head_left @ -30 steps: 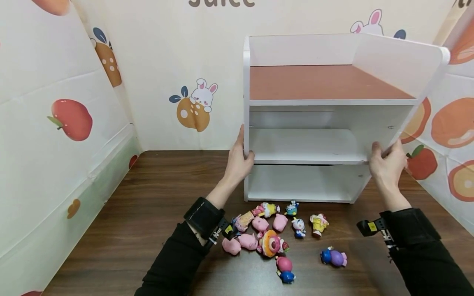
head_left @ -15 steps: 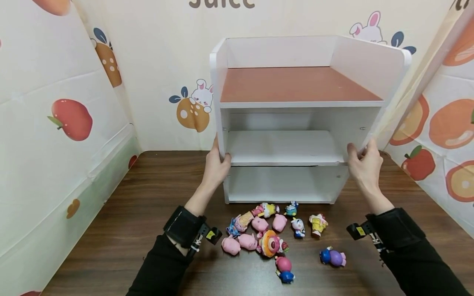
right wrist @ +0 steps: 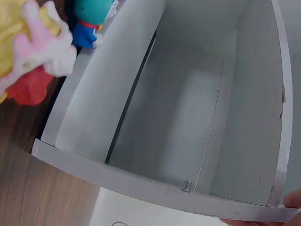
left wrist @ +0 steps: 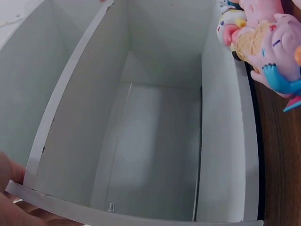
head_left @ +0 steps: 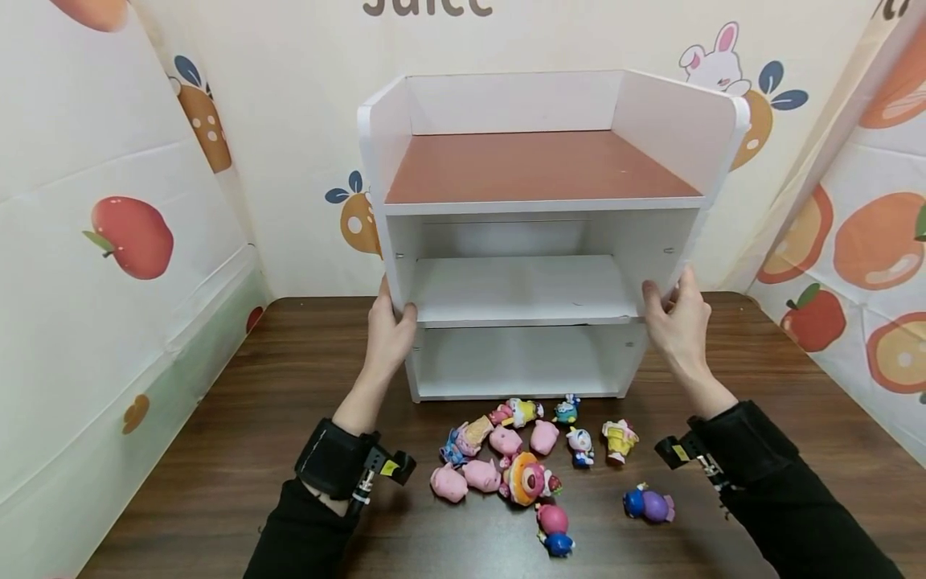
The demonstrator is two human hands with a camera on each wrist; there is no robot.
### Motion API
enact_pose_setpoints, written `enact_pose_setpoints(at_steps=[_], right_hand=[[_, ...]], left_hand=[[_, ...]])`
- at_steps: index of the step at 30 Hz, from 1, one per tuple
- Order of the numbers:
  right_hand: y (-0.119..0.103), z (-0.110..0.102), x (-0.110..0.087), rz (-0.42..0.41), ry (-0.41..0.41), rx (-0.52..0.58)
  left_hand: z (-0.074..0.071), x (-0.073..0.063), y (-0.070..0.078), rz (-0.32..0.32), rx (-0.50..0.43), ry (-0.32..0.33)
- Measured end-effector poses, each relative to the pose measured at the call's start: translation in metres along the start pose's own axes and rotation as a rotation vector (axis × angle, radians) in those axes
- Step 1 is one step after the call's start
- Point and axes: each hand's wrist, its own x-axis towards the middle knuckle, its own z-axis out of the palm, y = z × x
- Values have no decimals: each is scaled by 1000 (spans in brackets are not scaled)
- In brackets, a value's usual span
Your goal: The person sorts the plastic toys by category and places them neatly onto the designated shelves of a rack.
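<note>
A small white shelf unit (head_left: pixel 521 288) with a brown top board stands upright on the wooden table, its open compartments facing me. On its left side panel, my left hand (head_left: pixel 388 334) grips the edge, thumb at the front and fingers along the outside. The right hand (head_left: pixel 678 330) holds the opposite panel at about the same height, thumb in front. Up close in the left wrist view, the left fingers (left wrist: pixel 19 214) wrap the panel edge beside the middle board. Part of the right hand (right wrist: pixel 290 212) shows at the panel edge in the right wrist view.
Just in front of the shelf lie several toy figures, among them a pink pig (head_left: pixel 448 484), a figure with an orange ring (head_left: pixel 522 479) and a yellow-dressed figure (head_left: pixel 619 441). A blue and purple figure (head_left: pixel 649 504) lies apart, nearer me. A printed backdrop (head_left: pixel 304 121) stands behind.
Both hands have moved the shelf unit leftward across the table, uncovering more of the backdrop at its right. The grip looks the same, and the toy figures have stayed in place.
</note>
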Motion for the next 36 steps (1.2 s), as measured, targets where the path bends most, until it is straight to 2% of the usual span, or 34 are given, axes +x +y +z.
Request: enact_pose_setpoints(at_steps=[4, 13, 20, 27, 33, 36], right_hand=[[-2, 4, 0, -24, -1, 13], [-4, 7, 1, -41, -7, 12], [-5, 8, 2, -50, -26, 4], [-4, 8, 2, -85, -42, 11], [-2, -1, 1, -107, -136, 3], [-2, -7, 0, -137, -188, -41]], left_hand=[[-3, -1, -3, 11, -24, 13], [-2, 1, -14, 90, -80, 33], [-3, 5, -18, 136, -79, 59], [-3, 5, -20, 148, -75, 74], [1, 5, -25, 160, -91, 67], [2, 5, -27, 164, -96, 68]])
